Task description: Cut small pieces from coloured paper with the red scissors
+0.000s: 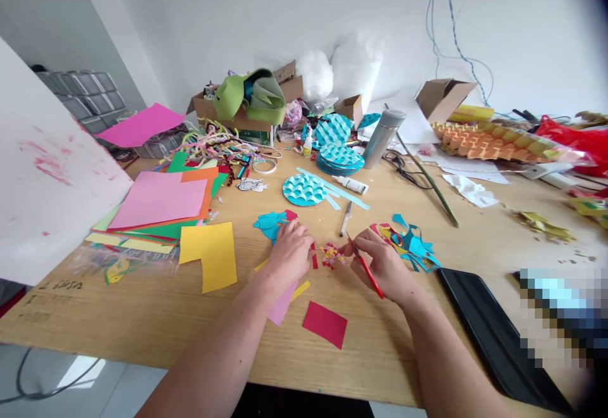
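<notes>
Gripping: scissors [369,274] in the right hand [387,265], with fingers curled and pressed round them, red handle toward the near edge, blades toward the pen [346,218]; cannot tell whether parted.
Left hand [289,254]: palm down over the tabletop [152,323], with fingers bent and close together, tips just beside a red strip [314,256]; cannot tell whether pinching paper.
Scraps [330,255]: red, yellow and pink bits, loosely heaped between both hands; touching the right fingertips or just beside, hard to tell.
Step in hand: probably snipping paper small, judging by blades at the ready so near the heap.
Next move: seems to call for steadying a strip with the left fingers, meeting its edge with the blades, and keeping cuts over the heap.
Under left wrist: pink paper [284,304], partly covered.
Near edge: red card [325,324], flat.
Beyond left hand: blue fish [270,223], partly hidden.
Beside right hand: offcuts [417,247], mostly blue, tangled.
Farther left: yellow card [218,258], notched at one corner.
Farther out: scaly disc [304,189], with glue [351,185] lying nearby.
</notes>
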The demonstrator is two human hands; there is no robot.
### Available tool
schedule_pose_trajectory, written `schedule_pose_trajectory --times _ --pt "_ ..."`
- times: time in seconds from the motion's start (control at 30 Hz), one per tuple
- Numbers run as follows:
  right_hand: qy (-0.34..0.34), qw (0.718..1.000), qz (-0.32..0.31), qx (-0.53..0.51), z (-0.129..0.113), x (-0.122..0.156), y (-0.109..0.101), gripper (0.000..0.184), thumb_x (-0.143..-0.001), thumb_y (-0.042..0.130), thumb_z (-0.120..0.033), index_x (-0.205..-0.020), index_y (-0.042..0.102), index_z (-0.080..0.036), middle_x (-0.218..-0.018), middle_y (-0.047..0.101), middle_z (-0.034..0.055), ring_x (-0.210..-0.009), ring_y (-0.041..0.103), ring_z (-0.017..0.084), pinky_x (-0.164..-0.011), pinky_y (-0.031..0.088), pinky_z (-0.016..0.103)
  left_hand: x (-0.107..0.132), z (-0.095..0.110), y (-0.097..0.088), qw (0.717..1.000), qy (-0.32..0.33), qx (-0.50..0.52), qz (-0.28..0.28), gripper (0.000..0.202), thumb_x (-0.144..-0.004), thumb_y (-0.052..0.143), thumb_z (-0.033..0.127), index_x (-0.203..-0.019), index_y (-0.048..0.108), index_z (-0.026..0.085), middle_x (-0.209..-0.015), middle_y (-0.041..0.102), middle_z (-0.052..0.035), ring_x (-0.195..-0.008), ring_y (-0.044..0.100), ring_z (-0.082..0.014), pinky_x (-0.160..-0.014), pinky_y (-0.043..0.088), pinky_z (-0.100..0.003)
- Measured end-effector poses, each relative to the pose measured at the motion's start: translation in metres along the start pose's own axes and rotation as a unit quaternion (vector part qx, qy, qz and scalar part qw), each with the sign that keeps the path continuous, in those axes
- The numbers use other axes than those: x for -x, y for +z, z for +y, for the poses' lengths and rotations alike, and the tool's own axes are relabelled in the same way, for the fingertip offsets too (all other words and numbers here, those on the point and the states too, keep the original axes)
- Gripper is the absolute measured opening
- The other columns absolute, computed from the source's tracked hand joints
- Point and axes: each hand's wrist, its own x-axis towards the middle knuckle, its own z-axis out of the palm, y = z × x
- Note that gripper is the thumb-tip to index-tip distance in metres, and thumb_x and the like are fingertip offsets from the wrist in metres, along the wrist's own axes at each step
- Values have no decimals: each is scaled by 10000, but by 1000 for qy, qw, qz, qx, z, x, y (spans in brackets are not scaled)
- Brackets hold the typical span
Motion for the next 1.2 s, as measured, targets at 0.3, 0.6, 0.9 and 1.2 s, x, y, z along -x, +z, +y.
schedule_pose_trajectory --times 0.3,0.6,0.9,1.2 --pt "-6 999 -25 20 4 0 -2 116 -771 539 -144 -791 650 -170 -813 574 89 -777 566 211 -710 469 316 0 1 -1 1000 11 4 5 321 -804 490 113 -1042 689 197 -1203 589 -90 -1245 390 -270 -1064 309 -442" --pt "-1 998 -55 -2 2 0 -4 152 -768 507 -107 -788 646 -165 -824 591 93 -791 577 207 -719 485 313 0 5 -5 998 51 20 -41 460 -752 465 37 -1108 678 238 -1313 536 -66 -1312 326 -252 -1100 275 -436" --pt "22 995 -48 89 12 2 -4 119 -766 524 -132 -753 641 -150 -776 563 95 -726 575 212 -671 478 324 0 5 -5 997 57 13 -48 503 -720 449 -11 -1061 699 260 -1262 565 -49 -1293 349 -243 -1095 283 -433" --pt "-37 997 -55 46 0 -2 8 148 -805 522 -106 -910 609 -165 -799 590 90 -863 543 237 -740 469 333 -1 7 -10 999 0 4 -51 410 -772 447 67 -1090 686 162 -1300 548 -109 -1302 338 -285 -1094 275 -435"
